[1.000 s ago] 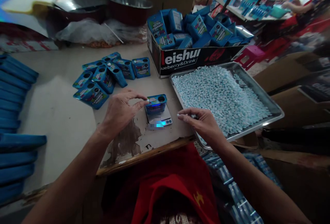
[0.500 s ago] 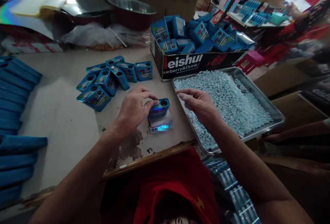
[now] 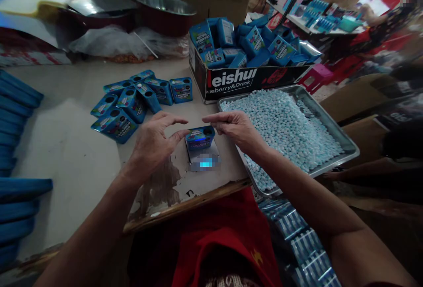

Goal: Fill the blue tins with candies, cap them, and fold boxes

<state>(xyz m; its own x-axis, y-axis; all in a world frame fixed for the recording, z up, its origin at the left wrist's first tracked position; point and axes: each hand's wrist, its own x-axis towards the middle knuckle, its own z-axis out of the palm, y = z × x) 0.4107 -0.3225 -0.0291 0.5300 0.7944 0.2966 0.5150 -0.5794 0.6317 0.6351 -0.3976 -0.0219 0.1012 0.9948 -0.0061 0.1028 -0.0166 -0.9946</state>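
A blue candy box [image 3: 200,139] with a printed label stands upright on a small digital scale [image 3: 214,152], whose display is lit. My left hand [image 3: 153,139] is open at the box's left end; its thumb reaches the box edge and the index finger is held apart above. Over the right end of the box is my right hand [image 3: 236,130], index finger extended and thumb pressed under the fingers; whatever they may hold is hidden. Right of the scale, a metal tray [image 3: 340,161] bears a heap of small pale-blue candies [image 3: 280,124].
Several blue boxes [image 3: 128,102] stand grouped behind my left hand. A black carton [image 3: 244,78] full of similar boxes is behind the tray. Blue packs [image 3: 23,190] line the left side. Metal bowls [image 3: 165,5] sit at the back; a person's arm [image 3: 380,14] shows far right.
My right hand has moved left from the tray's edge to the box on the scale. My left hand has let go its pinch on the box, its fingers now spread.
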